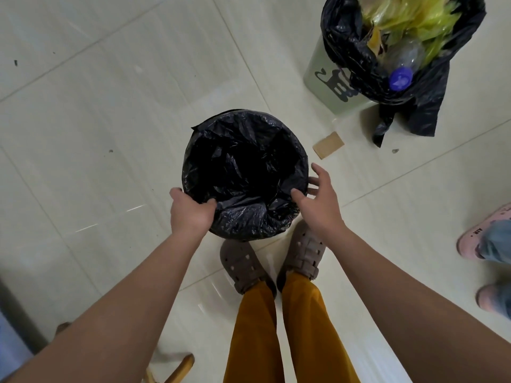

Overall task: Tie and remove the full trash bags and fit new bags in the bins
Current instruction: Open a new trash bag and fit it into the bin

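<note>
A round bin lined with a fresh black bag (pixel 244 172) stands on the pale tiled floor (pixel 110 106) at the middle of the frame, the plastic folded over its rim all the way round and hanging down the outside wall. The left hand (pixel 189 212) grips the lower-left edge of that rim, thumb hooked inside over the bag and fingers curled on the outside. The right hand (pixel 318 200) sits at the lower-right edge with its fingers spread and relaxed, fingertips near or just brushing the plastic; it holds nothing.

Right below the bin, almost touching its base, are the person's two brown clogs (pixel 243 265) under mustard trousers (pixel 276 335).

In the upper right stands a pale green bin (pixel 323 73) with a dark print on its side, its black bag (pixel 414 106) full and open: yellow wrappers (pixel 420 20) and a clear bottle with a blue cap (pixel 401 78) show at the top, and loose plastic trails down to the tiles. Between the two bins a scrap of cardboard (pixel 328 145) lies flat.

Another person's pink slippers (pixel 478 239) show at the right edge. Wide bare tile lies open across the left and upper left.
</note>
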Demonstrator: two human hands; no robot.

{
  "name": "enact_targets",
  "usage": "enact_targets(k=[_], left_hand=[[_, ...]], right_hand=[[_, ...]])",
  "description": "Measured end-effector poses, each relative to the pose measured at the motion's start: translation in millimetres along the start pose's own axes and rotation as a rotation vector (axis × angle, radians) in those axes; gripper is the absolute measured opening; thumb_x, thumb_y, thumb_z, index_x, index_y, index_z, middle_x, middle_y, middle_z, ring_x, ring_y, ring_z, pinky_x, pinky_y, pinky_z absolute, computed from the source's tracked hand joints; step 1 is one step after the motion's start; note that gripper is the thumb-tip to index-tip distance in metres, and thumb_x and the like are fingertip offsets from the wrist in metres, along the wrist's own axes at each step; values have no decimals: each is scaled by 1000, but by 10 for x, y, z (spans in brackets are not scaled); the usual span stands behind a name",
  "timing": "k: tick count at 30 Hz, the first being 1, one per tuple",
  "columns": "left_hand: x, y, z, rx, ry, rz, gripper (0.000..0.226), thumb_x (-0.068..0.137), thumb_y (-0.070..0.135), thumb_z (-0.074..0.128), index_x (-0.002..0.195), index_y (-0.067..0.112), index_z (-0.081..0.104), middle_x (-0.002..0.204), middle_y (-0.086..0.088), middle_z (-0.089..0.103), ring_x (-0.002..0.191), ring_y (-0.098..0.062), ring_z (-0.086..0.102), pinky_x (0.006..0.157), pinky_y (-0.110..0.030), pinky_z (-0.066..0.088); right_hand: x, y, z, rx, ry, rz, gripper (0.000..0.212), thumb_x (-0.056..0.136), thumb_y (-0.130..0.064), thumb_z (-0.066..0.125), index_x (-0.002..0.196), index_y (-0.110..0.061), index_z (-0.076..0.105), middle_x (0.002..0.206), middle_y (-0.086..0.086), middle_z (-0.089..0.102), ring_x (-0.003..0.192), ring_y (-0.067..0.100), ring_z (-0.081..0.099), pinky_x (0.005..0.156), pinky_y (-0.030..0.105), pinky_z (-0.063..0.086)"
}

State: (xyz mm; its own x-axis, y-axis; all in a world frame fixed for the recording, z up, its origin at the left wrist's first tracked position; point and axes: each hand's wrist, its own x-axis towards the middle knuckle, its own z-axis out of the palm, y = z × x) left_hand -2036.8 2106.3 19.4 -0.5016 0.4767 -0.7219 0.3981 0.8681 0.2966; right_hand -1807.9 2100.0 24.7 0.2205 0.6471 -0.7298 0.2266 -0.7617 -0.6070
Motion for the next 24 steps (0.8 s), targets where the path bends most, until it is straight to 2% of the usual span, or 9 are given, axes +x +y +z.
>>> enact_targets(k=[2, 3, 7, 9, 12, 14, 16, 20, 24], left_hand=[[-41, -25, 70, -59, -96, -61, 53, 81, 14, 72, 114, 12, 30, 103, -7, 50, 98, -33, 57, 79, -50, 57], [-42, -52, 101, -83, -129, -69, 54, 81, 10, 71, 114, 14, 28, 102, -6, 48, 99, -31, 56, 78, -51, 58], [56, -168, 134, -145, -184, -1, 62, 82, 3, 65, 126, 17, 23, 112, -4, 46, 104, -26, 53, 87, -46, 55], [120, -176, 97, -186, -212, 57, 71, 83, 3, 64, 135, 21, 19, 112, 0, 47, 97, -16, 52, 74, -34, 54], [200, -110, 15, -253, -161, 124, 82, 85, 3, 64, 147, 29, 17, 107, 11, 51, 96, -6, 55, 66, -22, 50], [243, -34, -38, -359, -62, 60, 79, 89, 3, 59, 151, 28, 18, 117, 3, 54, 102, -14, 58, 80, -26, 50], [236, 31, -65, -368, -21, 42, 78, 89, 7, 62, 151, 25, 20, 128, -2, 51, 100, -13, 58, 80, -24, 48], [85, 61, -24, -164, -122, 189, 94, 77, 16, 80, 149, 20, 18, 136, -2, 48, 120, -22, 53, 102, -38, 45], [15, 60, 58, -145, -177, 173, 102, 75, 10, 80, 147, 23, 9, 134, -6, 48, 120, -27, 51, 97, -52, 49]], right_hand=[[59, -29, 21, 5, -13, 2, 64, 93, -10, 57, 147, -30, 29, 125, -2, 51, 88, 9, 62, 55, 13, 51], [87, -25, 31, -13, -19, 1, 62, 93, -6, 54, 146, -29, 31, 121, -3, 52, 85, 8, 63, 54, 12, 50], [127, 21, 40, -30, -48, 36, 62, 92, -1, 49, 144, -31, 34, 119, -5, 53, 91, 11, 61, 63, 17, 55], [113, 48, 41, 8, -113, 90, 64, 90, -1, 50, 143, -31, 31, 123, -2, 50, 99, 20, 61, 74, 32, 60], [29, 95, 91, 132, -260, 224, 74, 86, 5, 51, 142, -34, 21, 124, -2, 42, 104, 23, 58, 68, 30, 61], [-15, 138, 132, 235, -279, 312, 78, 85, 9, 52, 142, -34, 19, 126, 1, 40, 111, 29, 56, 72, 31, 60], [-45, 137, 156, 252, -242, 315, 76, 87, 4, 57, 141, -34, 19, 126, 0, 43, 108, 25, 58, 74, 30, 58], [-58, 62, 145, 132, -69, 133, 81, 88, -13, 67, 147, -35, 16, 114, -13, 47, 97, 12, 60, 85, 37, 57], [-23, -40, 106, -8, -22, -17, 84, 89, -8, 65, 150, -32, 11, 117, -11, 51, 111, 21, 59, 92, 42, 55]])
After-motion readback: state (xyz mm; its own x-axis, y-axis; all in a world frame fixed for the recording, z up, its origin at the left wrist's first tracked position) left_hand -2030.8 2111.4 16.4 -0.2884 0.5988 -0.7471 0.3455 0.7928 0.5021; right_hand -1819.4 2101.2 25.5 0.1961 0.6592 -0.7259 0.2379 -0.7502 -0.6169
